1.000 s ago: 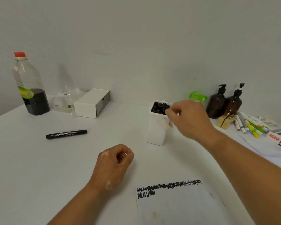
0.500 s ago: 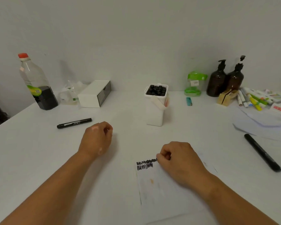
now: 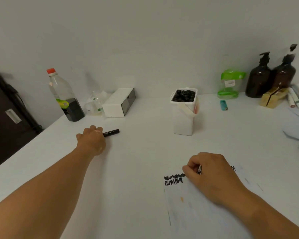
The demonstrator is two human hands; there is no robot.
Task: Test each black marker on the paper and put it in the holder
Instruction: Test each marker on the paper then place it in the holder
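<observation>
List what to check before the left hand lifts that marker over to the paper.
1. Left hand on the black marker: ok, it covers one end.
2. Fingers closed round the marker: cannot tell.
3. Cap off: cannot tell.
4. Paper steadied by the right hand: ok, the hand rests on it.
5. Bare space below the scribbles: ok.
6. Room in the holder: cannot tell, it looks packed.

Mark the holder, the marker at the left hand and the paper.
Holder (image 3: 182, 121): head view, front wall.
Marker (image 3: 111, 132): head view, exposed barrel.
Paper (image 3: 188, 213): head view, blank lower part.
</observation>
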